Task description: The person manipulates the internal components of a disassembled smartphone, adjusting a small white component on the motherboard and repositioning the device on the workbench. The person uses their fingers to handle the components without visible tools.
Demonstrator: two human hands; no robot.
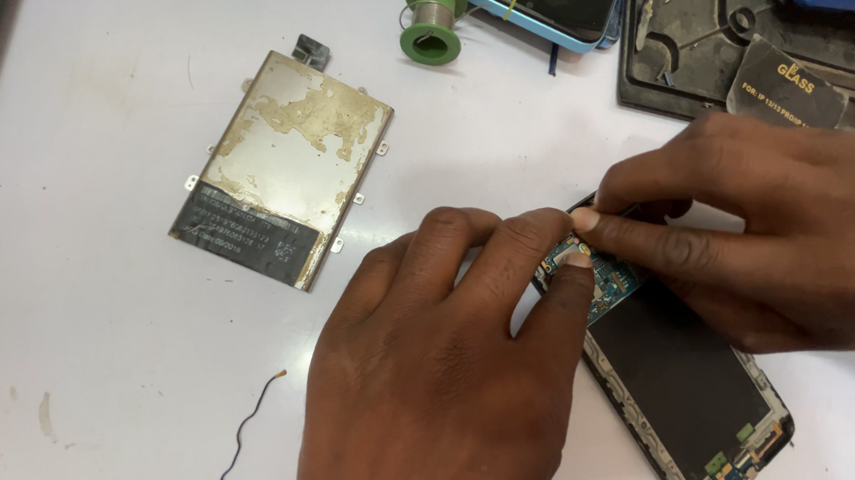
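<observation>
Two hands meet over an opened phone [678, 373] lying diagonal at lower right of the white table [102, 323]. We see our left hand [447, 369] coming up from the bottom edge, fingers curled down, index and middle fingertips [571, 260] pressing on the blue circuit board [601, 283] at the phone's upper end. It pins the board, not wrapped around anything. Our right hand [779, 245] comes in from the right edge, index finger and thumb pinched together right at the board's top corner; whatever sits between them is too small to make out, so we cannot tell if it grips a part. Fingertips of both hands touch or nearly touch there.

Phone body: dark flat panel in the middle, small green connectors at the lower end near the frame's bottom edge. Its upper end is hidden under the hands.

A metal backing plate [282, 170], worn and stained, with a dark label strip on its lower end, lies well apart to the upper left, tilted. A thin black wire [246, 438] trails near the bottom left. A green solder spool [432, 17] stands at the top, just beside a blue-edged phone [556, 0]. A dark work mat [704, 30] fills the upper right corner, near the right hand's knuckles.

Open table lies left and between plate and left hand; right side is crowded.
</observation>
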